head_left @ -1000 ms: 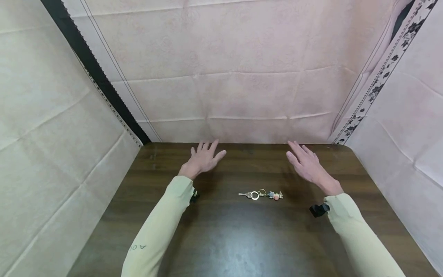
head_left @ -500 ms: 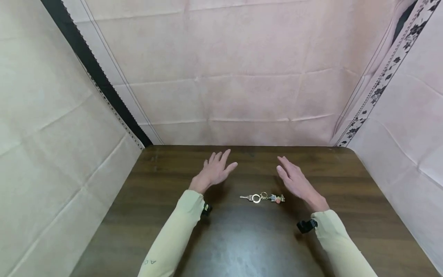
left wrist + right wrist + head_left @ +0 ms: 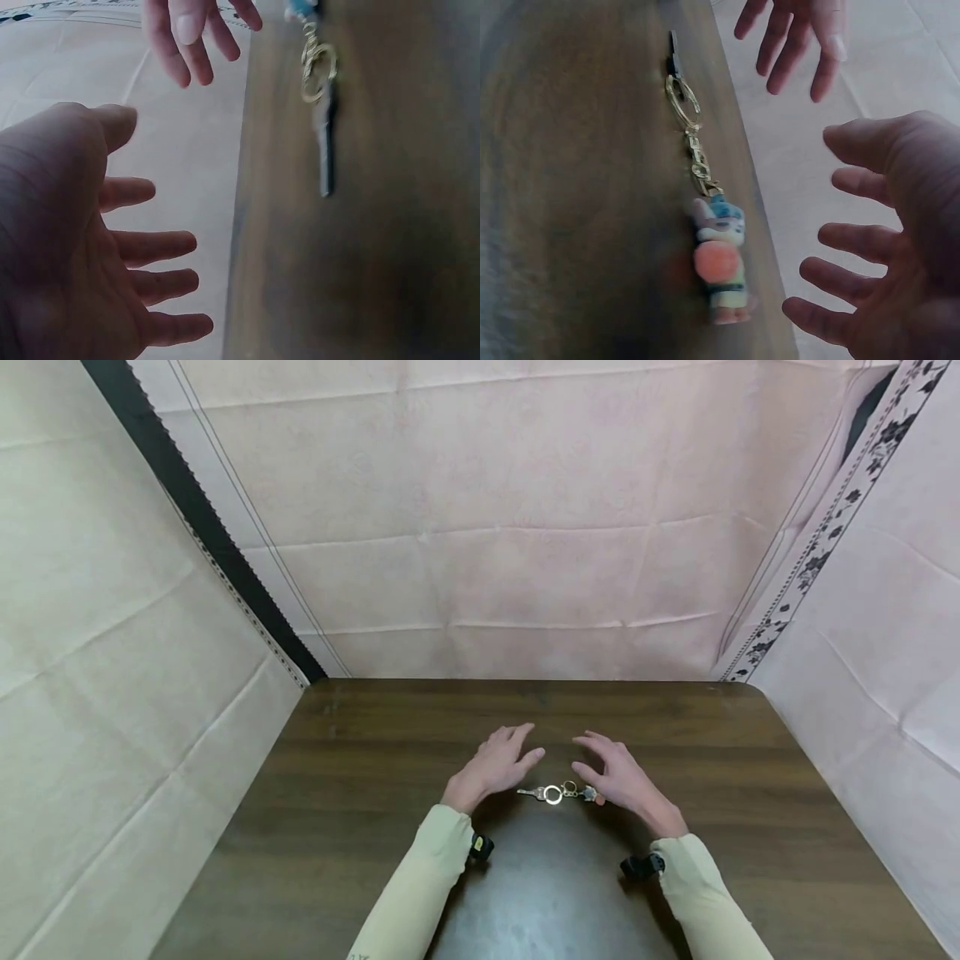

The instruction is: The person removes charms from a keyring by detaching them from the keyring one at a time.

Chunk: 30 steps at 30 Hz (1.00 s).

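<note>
Blurred figurine point(image 3: 720, 259); key point(image 3: 674, 52) cropped.

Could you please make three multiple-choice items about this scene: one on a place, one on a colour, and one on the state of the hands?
1. Where does the keychain lie?
A. On the wooden table, between the two hands
B. In the left hand
C. At the far left corner of the table

2. What colour is the ring that joins the key to the chain?
A. Black
B. Gold
C. Red

3. In what state are the left hand and the right hand?
A. Both gripping the keychain
B. Both closed into fists
C. Both open with fingers spread, holding nothing

Answers:
1. A, since the head view shows it flat on the table with one hand at each side.
2. B, since both wrist views show a golden ring.
3. C, since each wrist view shows spread fingers clear of the keychain.
</note>
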Available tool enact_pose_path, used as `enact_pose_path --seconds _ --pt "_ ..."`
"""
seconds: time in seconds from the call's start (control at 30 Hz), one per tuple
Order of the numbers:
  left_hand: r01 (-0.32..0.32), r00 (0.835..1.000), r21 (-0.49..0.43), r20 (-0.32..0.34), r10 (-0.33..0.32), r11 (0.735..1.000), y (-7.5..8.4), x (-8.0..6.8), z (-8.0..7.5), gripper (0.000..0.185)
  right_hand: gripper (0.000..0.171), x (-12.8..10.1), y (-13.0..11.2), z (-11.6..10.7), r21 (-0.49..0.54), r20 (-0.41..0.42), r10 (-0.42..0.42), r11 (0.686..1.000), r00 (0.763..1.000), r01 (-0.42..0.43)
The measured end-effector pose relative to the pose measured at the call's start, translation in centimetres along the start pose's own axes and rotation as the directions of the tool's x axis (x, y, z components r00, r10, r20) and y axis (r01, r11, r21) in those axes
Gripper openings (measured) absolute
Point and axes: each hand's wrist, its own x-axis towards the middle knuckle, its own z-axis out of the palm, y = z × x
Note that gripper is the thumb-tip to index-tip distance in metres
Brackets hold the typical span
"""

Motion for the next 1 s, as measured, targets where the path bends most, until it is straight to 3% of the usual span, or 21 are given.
enact_pose_path --seconds 0.43,0.7,1.0 --pt "-0.066 0.998 0.032 0.019 0.065 0.997 1.3 0.2 3.0 0.036 0.023 -0.6 0.7 2.4 -0.080 -0.009 -0.044 0.996 0.999 0.043" --pt "-0.086 0.996 0.130 0.004 0.086 0.988 2.2 -0.1 4.9 0.013 0.017 -0.9 0.7 3.3 -0.142 0.011 -0.042 0.989 0.999 0.043" --pt "-0.123 0.990 0.320 -0.025 0.139 0.939 2.7 -0.5 6.1 0.008 0.007 -1.0 0.2 3.9 -0.207 0.001 -0.042 0.977 0.999 0.041"
